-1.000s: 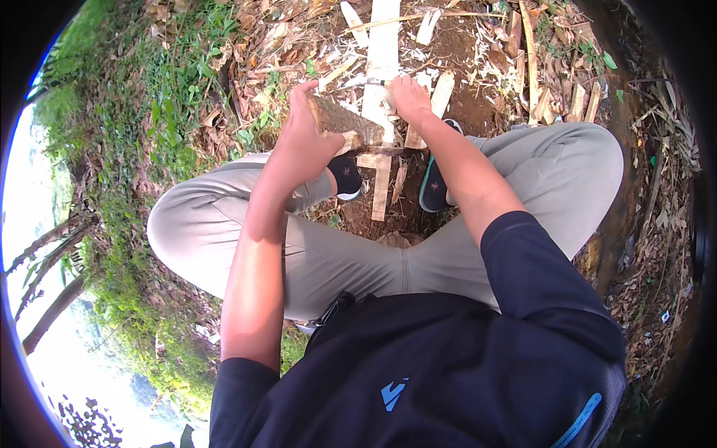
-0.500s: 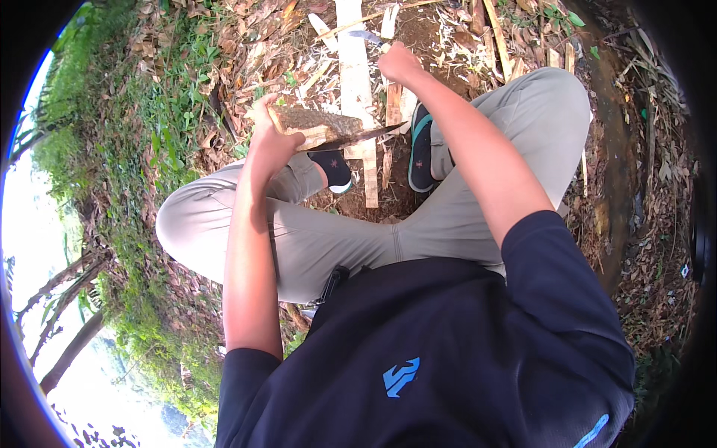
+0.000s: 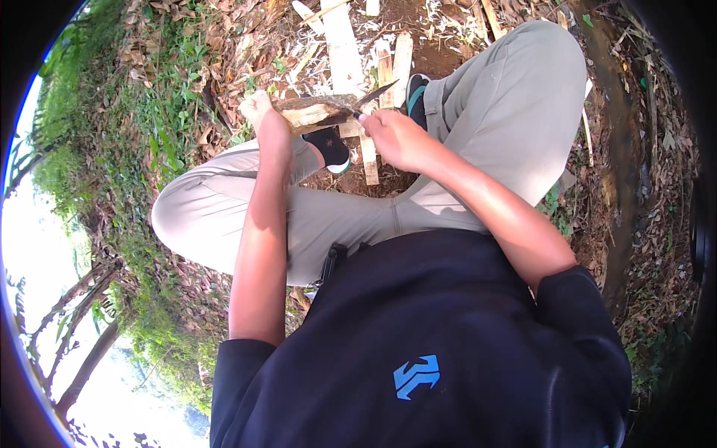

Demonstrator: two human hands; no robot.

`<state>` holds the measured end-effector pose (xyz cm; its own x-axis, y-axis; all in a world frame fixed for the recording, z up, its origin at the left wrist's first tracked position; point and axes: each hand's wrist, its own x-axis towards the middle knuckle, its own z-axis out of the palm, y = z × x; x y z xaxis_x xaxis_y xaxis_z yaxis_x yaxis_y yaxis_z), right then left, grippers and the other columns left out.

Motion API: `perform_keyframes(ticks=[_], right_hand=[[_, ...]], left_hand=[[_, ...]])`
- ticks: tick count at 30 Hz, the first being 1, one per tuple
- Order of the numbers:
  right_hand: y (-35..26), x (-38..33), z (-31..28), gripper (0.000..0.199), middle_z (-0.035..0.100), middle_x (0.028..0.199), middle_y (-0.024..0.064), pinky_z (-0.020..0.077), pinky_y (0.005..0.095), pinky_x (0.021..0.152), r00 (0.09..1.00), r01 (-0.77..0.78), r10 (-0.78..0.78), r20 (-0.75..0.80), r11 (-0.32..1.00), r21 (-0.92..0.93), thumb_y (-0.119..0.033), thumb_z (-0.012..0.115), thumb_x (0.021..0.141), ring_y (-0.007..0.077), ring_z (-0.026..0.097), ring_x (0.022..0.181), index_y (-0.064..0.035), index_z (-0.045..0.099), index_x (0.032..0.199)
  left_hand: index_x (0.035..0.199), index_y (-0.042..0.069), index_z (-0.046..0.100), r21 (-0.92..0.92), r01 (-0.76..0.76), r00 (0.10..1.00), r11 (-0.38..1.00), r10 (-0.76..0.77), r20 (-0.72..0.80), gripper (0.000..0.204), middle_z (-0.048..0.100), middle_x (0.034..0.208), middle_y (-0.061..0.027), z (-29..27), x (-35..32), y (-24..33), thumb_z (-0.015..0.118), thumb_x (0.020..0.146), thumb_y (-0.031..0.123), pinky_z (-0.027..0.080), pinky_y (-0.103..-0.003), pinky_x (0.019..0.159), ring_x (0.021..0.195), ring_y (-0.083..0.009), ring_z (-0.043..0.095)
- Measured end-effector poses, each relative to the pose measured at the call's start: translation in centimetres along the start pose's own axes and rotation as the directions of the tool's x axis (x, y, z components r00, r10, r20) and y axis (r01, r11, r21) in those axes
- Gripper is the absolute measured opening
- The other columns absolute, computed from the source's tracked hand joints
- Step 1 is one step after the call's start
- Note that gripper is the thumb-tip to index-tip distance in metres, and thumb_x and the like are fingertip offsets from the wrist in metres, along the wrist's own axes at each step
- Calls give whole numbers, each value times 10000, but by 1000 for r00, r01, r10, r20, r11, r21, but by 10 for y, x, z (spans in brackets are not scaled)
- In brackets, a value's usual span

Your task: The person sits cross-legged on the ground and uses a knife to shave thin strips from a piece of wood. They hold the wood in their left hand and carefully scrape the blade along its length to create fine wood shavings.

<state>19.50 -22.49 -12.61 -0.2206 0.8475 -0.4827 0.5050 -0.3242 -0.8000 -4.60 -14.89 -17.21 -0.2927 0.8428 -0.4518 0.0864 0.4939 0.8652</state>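
Observation:
My left hand (image 3: 263, 116) grips the far-left end of a split piece of wood (image 3: 314, 116), rough bark on top and pale bare wood along its near side. A dark, pointed strip (image 3: 377, 93) juts from its right end. At that same end, my right hand (image 3: 392, 138) is closed around a knife, whose handle the fingers hide. Only a small dark part of the knife (image 3: 357, 113) shows, against the wood. Beneath the wood, a long pale board (image 3: 342, 48) lies on the ground, between my shoes.
More pale wood strips (image 3: 402, 60) lie on the brown soil by my right shoe (image 3: 417, 101). My left shoe (image 3: 328, 148) is just below the held wood. Dry leaves and green plants (image 3: 168, 112) cover the left side. A dark muddy strip (image 3: 620, 172) runs down the right.
My right hand has come down from the far side with the knife to the right end of the wood. The wood in my left hand has shifted slightly up and right.

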Motion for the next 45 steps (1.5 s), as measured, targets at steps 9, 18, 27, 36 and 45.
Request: perform_keyframes(ticks=[9,18,27,36,45], right_hand=[[1,-40,23,505,625,1004,325,440,518,888,996,-81,83,36,995,-51,-362,356,1062,491,590,1005,87,577,1000],[-8,-51,19,475,637,982,345,443,543,868,994,-96,99,36,992,-85,-356,339,1066,510,599,994,70,545,1037],[-15,-53,23,444,639,896,346,445,580,842,996,-90,94,14,984,-155,-342,331,1073,520,616,922,56,519,1011],[-14,-48,38,382,659,803,304,490,566,742,998,-32,25,-50,988,-152,-281,379,1064,499,650,797,62,525,978],[-22,-45,44,355,653,764,300,502,550,716,994,-24,7,-108,989,-149,-262,430,1048,478,660,760,61,535,947]], left_hand=[[1356,39,430,-235,-119,974,965,67,-218,403,491,1272,-155,33,-49,14,368,1035,275,358,-347,1002,1134,-242,482],[1294,43,505,-165,-98,978,981,64,-199,410,525,1218,-158,31,-48,14,376,1012,311,361,-358,984,1093,-263,492],[1223,46,537,-131,-140,969,982,108,-224,358,539,1230,-117,35,-51,16,371,1020,290,470,-390,914,1068,-248,547],[1511,-66,289,80,-100,970,992,116,-216,678,317,1560,-268,32,-53,18,329,1051,430,231,-379,1173,1450,-356,307],[1486,-111,299,167,-82,963,982,122,-242,695,317,1552,-293,28,-57,20,283,1058,437,245,-386,1171,1443,-389,315]])
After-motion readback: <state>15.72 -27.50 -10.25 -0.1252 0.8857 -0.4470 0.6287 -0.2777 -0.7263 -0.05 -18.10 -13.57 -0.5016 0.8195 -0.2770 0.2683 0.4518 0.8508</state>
